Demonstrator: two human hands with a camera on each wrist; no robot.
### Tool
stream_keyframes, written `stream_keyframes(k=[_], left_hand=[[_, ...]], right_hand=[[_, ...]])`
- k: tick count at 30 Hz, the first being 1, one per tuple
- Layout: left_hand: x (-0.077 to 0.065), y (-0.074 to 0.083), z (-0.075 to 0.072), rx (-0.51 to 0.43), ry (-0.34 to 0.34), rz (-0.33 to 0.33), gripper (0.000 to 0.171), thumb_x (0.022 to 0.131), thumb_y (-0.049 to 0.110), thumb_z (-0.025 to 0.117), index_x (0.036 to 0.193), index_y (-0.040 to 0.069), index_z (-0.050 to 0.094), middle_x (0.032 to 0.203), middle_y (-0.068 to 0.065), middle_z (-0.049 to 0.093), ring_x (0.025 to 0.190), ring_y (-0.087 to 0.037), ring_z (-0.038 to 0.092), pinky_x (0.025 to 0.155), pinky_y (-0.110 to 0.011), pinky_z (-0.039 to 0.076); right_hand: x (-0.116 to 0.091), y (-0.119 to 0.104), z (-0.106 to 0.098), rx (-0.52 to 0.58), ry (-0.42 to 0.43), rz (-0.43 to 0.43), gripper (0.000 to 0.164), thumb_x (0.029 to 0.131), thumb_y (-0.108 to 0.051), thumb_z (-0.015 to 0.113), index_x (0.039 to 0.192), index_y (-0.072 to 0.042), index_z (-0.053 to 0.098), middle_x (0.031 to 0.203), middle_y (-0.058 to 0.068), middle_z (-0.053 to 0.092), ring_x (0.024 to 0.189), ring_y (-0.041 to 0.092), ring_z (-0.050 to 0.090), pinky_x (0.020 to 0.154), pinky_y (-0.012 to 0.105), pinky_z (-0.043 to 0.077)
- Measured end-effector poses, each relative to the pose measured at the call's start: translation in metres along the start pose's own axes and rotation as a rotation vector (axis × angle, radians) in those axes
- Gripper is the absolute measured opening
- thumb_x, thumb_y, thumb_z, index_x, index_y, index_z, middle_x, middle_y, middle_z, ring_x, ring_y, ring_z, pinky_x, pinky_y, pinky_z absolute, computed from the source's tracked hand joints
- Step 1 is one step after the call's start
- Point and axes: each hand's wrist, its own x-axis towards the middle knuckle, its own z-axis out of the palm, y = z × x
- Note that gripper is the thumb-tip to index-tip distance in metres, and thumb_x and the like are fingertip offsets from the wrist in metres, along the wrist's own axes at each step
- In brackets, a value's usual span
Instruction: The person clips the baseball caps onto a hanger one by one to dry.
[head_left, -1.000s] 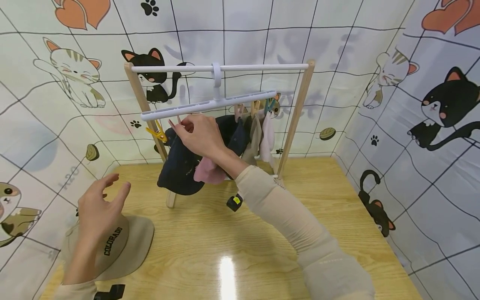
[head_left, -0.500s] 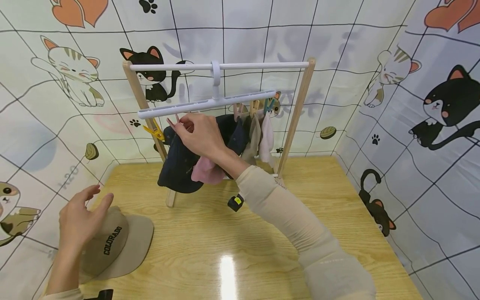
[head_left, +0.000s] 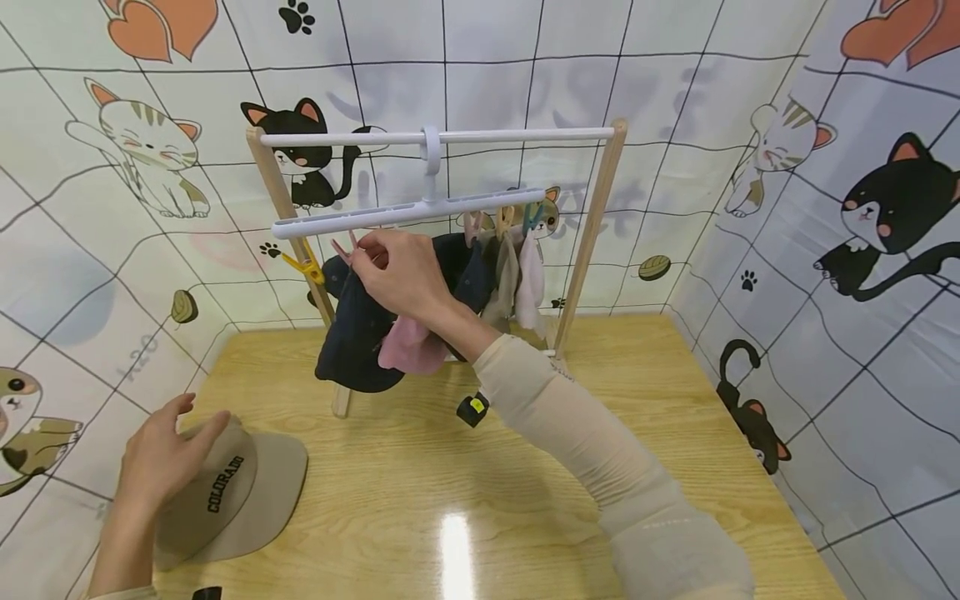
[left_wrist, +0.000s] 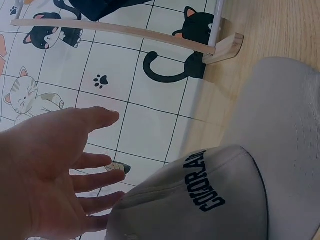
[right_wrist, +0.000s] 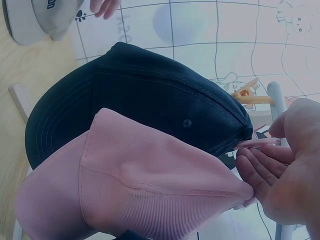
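My right hand (head_left: 401,271) pinches a pink clothespin (right_wrist: 257,143) under the left half of a white hanger (head_left: 360,219). A navy cap (right_wrist: 150,95) hangs at that clothespin, its brim pointing down. In front of it in the right wrist view hangs a pink cap (right_wrist: 145,170), with its top end close to my fingers. At lower left, my left hand (head_left: 161,454) is held with its fingers loosely extended beside a beige cap (left_wrist: 200,195) lettered COLORADO. It holds nothing; whether its fingertips touch that cap cannot be told.
The hanger hooks over the white bar (head_left: 525,134) of a wooden-legged rack (head_left: 596,225). A yellow clothespin (head_left: 306,267) sits at its left end. Several clothespins and pale items, including a white cloth (head_left: 530,283), hang at its right end. A small black object (head_left: 472,409) is below the rack.
My left hand has moved left and down, beside the beige cap. My right hand stays at the pink clothespin, while the hanger has shifted slightly left.
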Motion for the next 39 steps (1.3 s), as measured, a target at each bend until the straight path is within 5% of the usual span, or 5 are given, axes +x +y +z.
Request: stream_keyframes(k=[11,18,23,34,39], left_hand=[[-0.002,-0.021,-0.007,0.096,-0.032,-0.131,0.095,0.114,0.06,0.052,0.166,-0.017,0.031,0.159,-0.053,0.039,0.137,-0.077,0.042,0.109,-0.086,0.04],[-0.01,-0.03,-0.015,0.11,-0.111,-0.402,0.106,0.11,0.072,0.048,0.17,-0.013,0.027,0.165,-0.053,0.031,0.143,-0.077,0.037,0.111,-0.084,0.042],[-0.017,-0.036,-0.019,0.142,-0.151,-0.52,0.11,0.104,0.082,0.047,0.155,-0.016,0.046,0.147,-0.056,0.047,0.127,-0.075,0.053,0.089,-0.071,0.054],[-0.02,-0.042,-0.023,0.109,-0.167,-0.514,0.102,0.107,0.079,0.047,0.148,-0.014,0.057,0.148,-0.052,0.053,0.124,-0.071,0.058,0.085,-0.063,0.055],[-0.019,-0.038,-0.021,0.003,-0.062,-0.473,0.075,0.109,0.066,0.058,0.108,-0.007,0.075,0.129,-0.045,0.066,0.119,-0.06,0.058,0.08,-0.047,0.047]], right_hand=[[-0.001,-0.003,0.0,0.015,0.009,-0.009,0.029,0.111,-0.025,0.065,0.123,-0.007,0.084,0.115,0.007,0.087,0.101,0.015,0.082,0.089,0.02,0.06],[0.0,-0.005,0.0,0.027,0.012,-0.003,0.03,0.111,-0.026,0.064,0.125,-0.006,0.083,0.116,0.007,0.087,0.102,0.016,0.083,0.089,0.02,0.061],[0.001,-0.005,0.0,0.03,0.008,0.002,0.03,0.111,-0.025,0.065,0.125,-0.006,0.083,0.117,0.008,0.087,0.102,0.016,0.082,0.09,0.02,0.061],[0.001,-0.005,0.0,0.052,0.018,-0.006,0.029,0.112,-0.022,0.062,0.121,-0.007,0.084,0.115,0.008,0.087,0.099,0.016,0.082,0.087,0.018,0.06],[0.001,-0.008,0.001,0.066,0.022,-0.029,0.028,0.111,-0.021,0.062,0.121,-0.006,0.083,0.114,0.008,0.087,0.097,0.016,0.081,0.084,0.015,0.058]])
